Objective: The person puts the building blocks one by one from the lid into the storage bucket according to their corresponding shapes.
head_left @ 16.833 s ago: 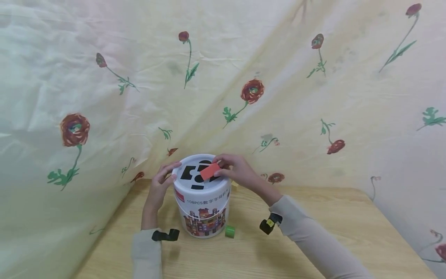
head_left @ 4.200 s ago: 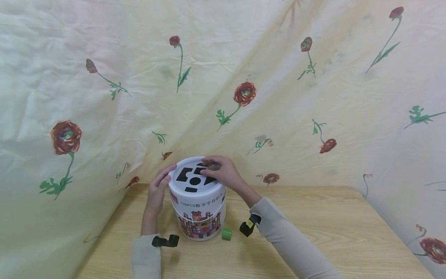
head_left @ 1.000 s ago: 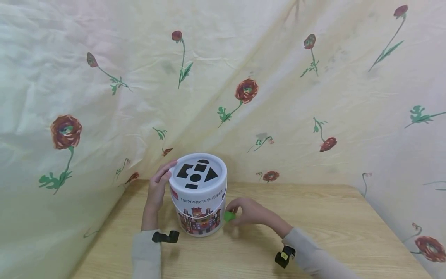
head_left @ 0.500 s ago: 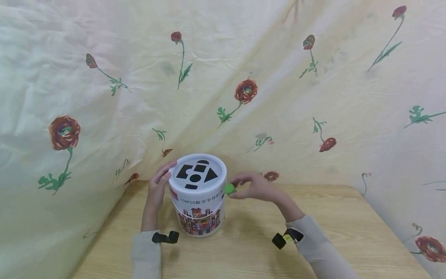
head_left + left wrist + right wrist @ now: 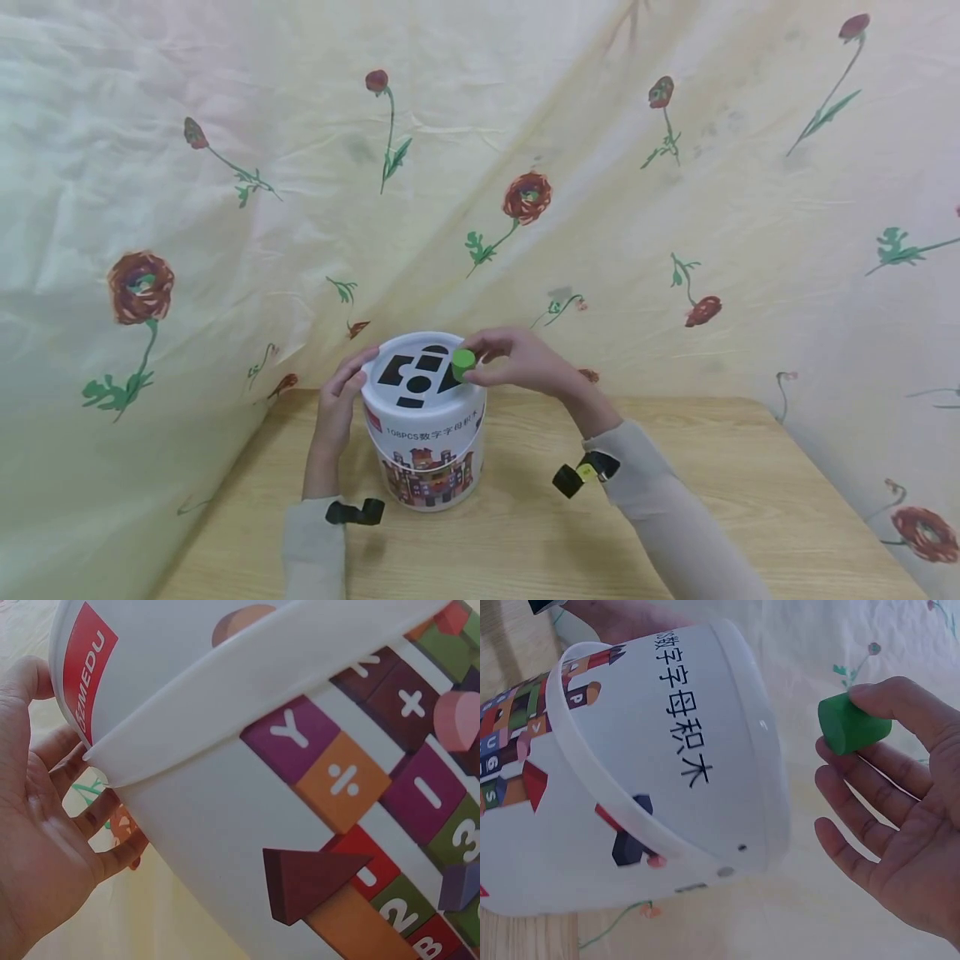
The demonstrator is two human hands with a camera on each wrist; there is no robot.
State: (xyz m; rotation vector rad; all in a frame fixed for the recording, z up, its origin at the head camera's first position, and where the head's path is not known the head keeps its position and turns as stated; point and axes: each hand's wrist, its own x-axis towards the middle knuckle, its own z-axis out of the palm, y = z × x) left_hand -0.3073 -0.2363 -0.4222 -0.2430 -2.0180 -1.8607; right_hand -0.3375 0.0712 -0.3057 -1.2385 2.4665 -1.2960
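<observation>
A white lidded bucket [image 5: 423,425] of toy blocks stands upright on the table, its lid [image 5: 386,398] pierced by several shaped holes, including a round one and a triangular one. My left hand [image 5: 337,417] rests against the bucket's left side near the rim, fingers touching it; the left wrist view has this hand [image 5: 52,810] beside the printed wall. Between thumb and fingers, my right hand [image 5: 525,362] pinches a green cylinder block [image 5: 462,365] just above the lid's right part. From the right wrist, the green block [image 5: 851,724] shows apart from the bucket.
The wooden table [image 5: 705,483] stretches right and in front of the bucket. Floral cloth [image 5: 420,208] hangs behind and at the sides. A thin white carrying handle [image 5: 622,799] loops across the bucket's side.
Earlier, a red block was in my right hand over the lid. The green block has since been picked up from the table by that hand and raised above the lid. The left hand stays.
</observation>
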